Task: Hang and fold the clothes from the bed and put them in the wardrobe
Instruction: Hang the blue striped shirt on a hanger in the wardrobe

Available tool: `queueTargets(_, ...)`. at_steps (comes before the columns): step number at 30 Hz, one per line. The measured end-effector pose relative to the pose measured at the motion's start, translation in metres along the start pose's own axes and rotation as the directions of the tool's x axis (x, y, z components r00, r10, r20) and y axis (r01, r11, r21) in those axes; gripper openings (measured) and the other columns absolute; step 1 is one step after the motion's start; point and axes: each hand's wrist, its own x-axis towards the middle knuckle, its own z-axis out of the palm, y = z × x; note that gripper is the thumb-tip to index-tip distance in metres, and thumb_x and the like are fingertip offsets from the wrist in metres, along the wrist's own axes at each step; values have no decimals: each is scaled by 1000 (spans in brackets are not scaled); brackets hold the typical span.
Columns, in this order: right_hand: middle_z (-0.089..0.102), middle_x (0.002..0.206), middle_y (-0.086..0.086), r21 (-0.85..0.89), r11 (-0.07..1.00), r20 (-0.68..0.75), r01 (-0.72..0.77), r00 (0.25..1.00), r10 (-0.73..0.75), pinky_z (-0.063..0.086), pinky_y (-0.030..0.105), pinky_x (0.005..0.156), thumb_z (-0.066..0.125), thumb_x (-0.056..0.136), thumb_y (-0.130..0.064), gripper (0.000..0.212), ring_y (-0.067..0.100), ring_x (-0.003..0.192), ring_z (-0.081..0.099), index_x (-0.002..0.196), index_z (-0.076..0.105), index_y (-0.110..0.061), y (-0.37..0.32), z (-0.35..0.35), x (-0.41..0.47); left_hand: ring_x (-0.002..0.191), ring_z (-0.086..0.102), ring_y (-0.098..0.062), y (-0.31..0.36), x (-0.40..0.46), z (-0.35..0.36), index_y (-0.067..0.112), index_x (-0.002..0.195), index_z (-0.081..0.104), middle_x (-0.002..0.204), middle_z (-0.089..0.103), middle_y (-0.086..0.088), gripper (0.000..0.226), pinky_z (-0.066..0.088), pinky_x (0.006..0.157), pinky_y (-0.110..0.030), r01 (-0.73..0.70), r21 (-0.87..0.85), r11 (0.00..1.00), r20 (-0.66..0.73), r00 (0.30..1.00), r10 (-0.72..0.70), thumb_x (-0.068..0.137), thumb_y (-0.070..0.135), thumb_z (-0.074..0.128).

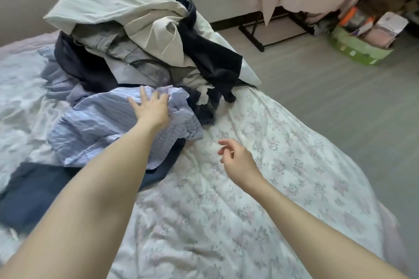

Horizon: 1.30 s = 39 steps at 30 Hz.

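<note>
Both bare forearms fill the bottom of the frame, reaching up and away across the bed (pixel 260 188), whose floral cover runs from the lower centre toward the right. Largest of the task's things is the heap of clothes (pixel 140 36) in the upper left and centre: pale cream cloth on top, grey and navy pieces under it. Below it, left of centre, lies the blue striped shirt (pixel 102 129), crumpled, its long axis running from the lower left up toward the centre, partly over a navy garment (pixel 31 190) at the left edge. The left hand (pixel 150 108) is on the shirt's upper end, fingers spread and pressing into the bunched cloth; whether any fold is pinched I cannot tell. The right hand (pixel 238 158) hangs over bare cover just right of the shirt, fingers loosely curled, holding nothing. So the shirt lies ahead and to the left, the left hand nearer; picking it up probably falls to that hand first.
</note>
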Motion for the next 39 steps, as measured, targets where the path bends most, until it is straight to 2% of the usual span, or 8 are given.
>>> queueTargets(5,50,121,-4,125,989,-4,-81,997,82,43,8,54,42,94,-14,43,6,83,55,136,39,-24,7,-5,5,71,49,-33,6,-44,10,10,89,41,75,56,-11,5,36,64,-39,-125,-453,883,-279,960,-7,91,12,45)
queueTargets(9,11,151,-13,159,986,196,46,977,-77,38,34,104,65,85,-17,92,10,133,27,147,1,-40,-13,-4,-12,64,51,-22,7,-112,0,10,81,50,67,57,-4,11,42,61,-36,-275,-784,557,-247,961,125,86,3,57)
queueTargets(12,40,137,10,147,976,220,159,957,-189,41,38,101,62,82,2,59,23,126,41,134,42,-16,-32,-1,-30,58,49,0,18,-162,-17,17,74,54,61,57,11,15,38,57,-16,-333,-855,398,-316,943,109,80,4,58)
queueTargets(17,65,99,-18,179,975,223,129,960,-168,45,16,74,47,94,-14,26,3,94,59,104,61,-32,-47,-31,-109,71,55,-9,41,-230,-48,18,83,57,76,60,5,13,44,66,-24,-225,-933,282,-227,974,26,76,28,54)
queueTargets(20,62,101,20,232,970,42,71,996,-83,45,28,71,44,96,-5,17,20,84,56,102,58,1,-39,-74,-152,82,57,6,59,-270,-60,38,97,52,89,60,24,35,47,76,-19,-17,-970,242,53,958,281,67,54,60)
queueTargets(25,61,74,1,467,884,-141,29,989,41,43,26,65,40,95,2,25,12,72,54,84,60,-9,-21,-151,-216,79,56,-3,111,-338,-62,27,80,60,78,61,13,6,42,71,-22,-117,-897,426,107,878,466,79,33,61)
queueTargets(34,54,123,-5,576,813,-27,-86,992,124,44,22,93,57,90,-21,55,7,113,55,140,34,-18,62,-244,-394,61,56,-15,238,-457,-108,8,74,56,65,57,-3,28,47,56,-25,292,-955,59,291,871,395,97,21,48)
queueTargets(39,68,98,6,534,837,-138,-119,965,225,53,19,72,60,87,-1,19,4,75,65,104,59,-10,122,-272,-509,91,62,-23,341,-543,-119,-2,106,54,99,61,-14,20,55,75,-24,391,-919,53,376,829,414,98,13,43)
